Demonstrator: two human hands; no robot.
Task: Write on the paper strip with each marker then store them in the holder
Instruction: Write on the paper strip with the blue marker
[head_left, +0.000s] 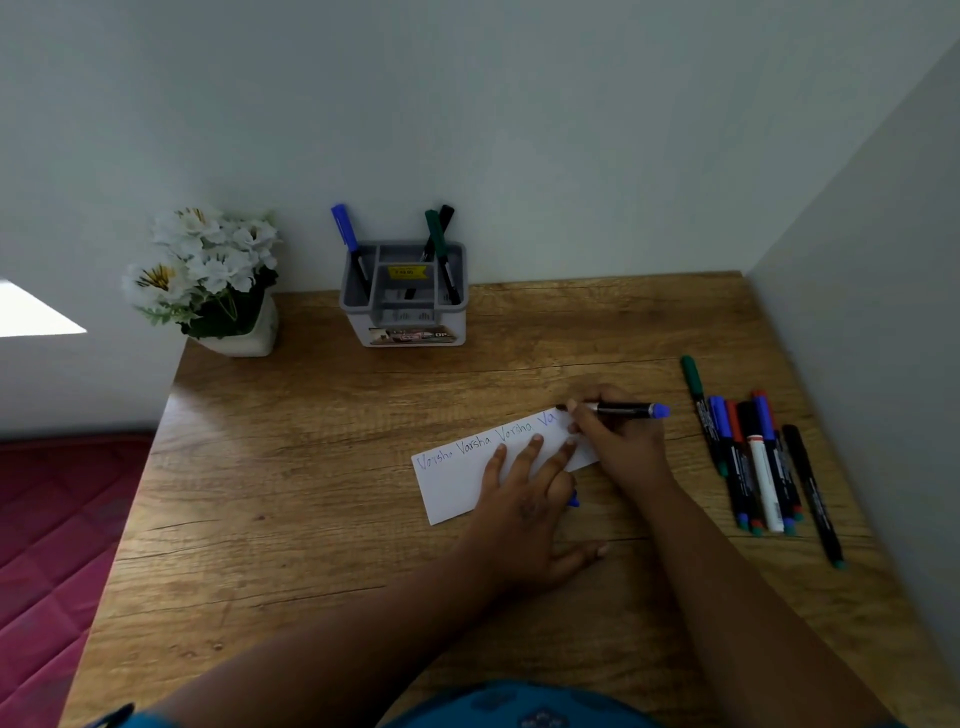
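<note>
My right hand (618, 441) pinches the marker (623, 409) at the strip's (457, 483) far right end on the desk (311, 467), so I should press lightly while my flat left hand (524, 499) pins the paper.

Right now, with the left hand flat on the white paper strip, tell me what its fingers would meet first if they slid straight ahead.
Probably the right hand holding the blue-capped marker; the left hand fingertips point toward it across the white paper strip.
</note>
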